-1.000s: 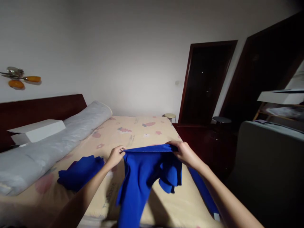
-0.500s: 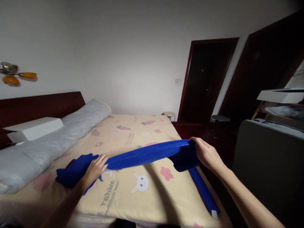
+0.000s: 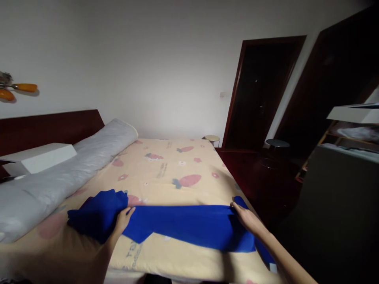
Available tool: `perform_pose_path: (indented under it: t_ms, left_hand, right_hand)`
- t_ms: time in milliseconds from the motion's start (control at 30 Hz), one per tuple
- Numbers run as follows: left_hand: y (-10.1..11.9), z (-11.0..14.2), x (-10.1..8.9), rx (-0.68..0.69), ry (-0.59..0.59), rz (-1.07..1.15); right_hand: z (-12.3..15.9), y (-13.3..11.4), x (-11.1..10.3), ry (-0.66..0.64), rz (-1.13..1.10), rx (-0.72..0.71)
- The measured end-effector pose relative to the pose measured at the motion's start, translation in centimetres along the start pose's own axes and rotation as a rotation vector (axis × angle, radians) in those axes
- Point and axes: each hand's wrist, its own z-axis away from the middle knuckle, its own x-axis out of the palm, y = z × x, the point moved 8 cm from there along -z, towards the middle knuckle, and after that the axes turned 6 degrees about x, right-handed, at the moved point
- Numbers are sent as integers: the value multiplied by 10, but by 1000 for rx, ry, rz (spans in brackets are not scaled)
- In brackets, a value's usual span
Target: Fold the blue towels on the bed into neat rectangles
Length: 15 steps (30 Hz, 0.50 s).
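A blue garment (image 3: pixel 189 225) lies across the near part of the bed, its middle stretched flat between my hands. Its left end is bunched up in a ruffled heap, with a bit of dark red at its edge. My left hand (image 3: pixel 124 219) grips the fabric just right of that heap, fingers pinched at the upper edge. At the other end, my right hand (image 3: pixel 245 217) pinches the upper corner near the bed's right side. A narrow blue piece (image 3: pixel 265 252) with a white tag runs along that side, partly behind my right forearm; whether it joins the garment I cannot tell.
The bed (image 3: pixel 166 165) has a cream sheet with rabbits and strawberries. A grey rolled bundle (image 3: pixel 74 169) lies along the headboard (image 3: pixel 50 126), with a white box (image 3: pixel 44 157) on it. Two stools (image 3: pixel 277 143) stand beyond, and a dark panel (image 3: pixel 334 189) rises at right.
The raised, folded strip of blue fabric has come down and now lies spread wider on the sheet. My right hand has lowered with it; my left hand moved slightly down. The view shifted a little.
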Motion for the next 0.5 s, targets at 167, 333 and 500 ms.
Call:
perform_pose_path:
  t_ms: [167, 333, 500]
  left_hand:
    - [58, -115, -39, 234, 88, -91]
    - [83, -158, -78, 362, 199, -207]
    - [55, -103, -65, 424, 129, -351]
  right_hand:
    - [-80, 31, -33, 70, 15, 65]
    - [-108, 33, -71, 178, 129, 17]
    - [-66, 30, -42, 157, 245, -111]
